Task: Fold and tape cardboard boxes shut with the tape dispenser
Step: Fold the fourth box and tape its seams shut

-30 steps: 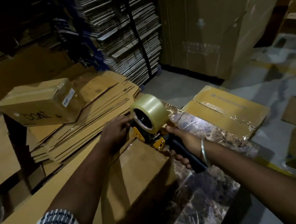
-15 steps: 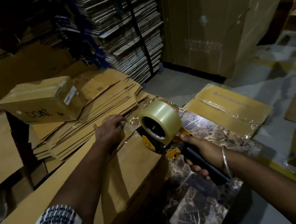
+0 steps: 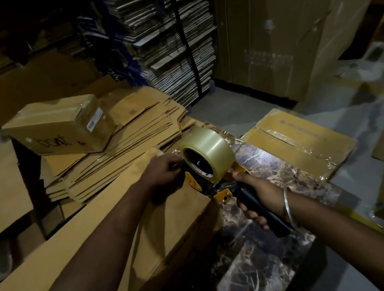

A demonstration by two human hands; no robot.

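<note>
Yellow-and-black tape dispenser with clear tape roll (image 3: 209, 165): shifted back toward left hand (image 3: 163, 173) since half a second ago, now touching it at 3 o'clock atop the long brown cardboard box (image 3: 114, 231); right hand (image 3: 257, 197) grips the black handle, left fingers curled at the dispenser's front, pinch unclear.

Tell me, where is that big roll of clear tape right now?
The roll of clear tape sits mid-frame in the head view, mounted on the tape dispenser at the far end of the long cardboard box, between the two hands.
</note>
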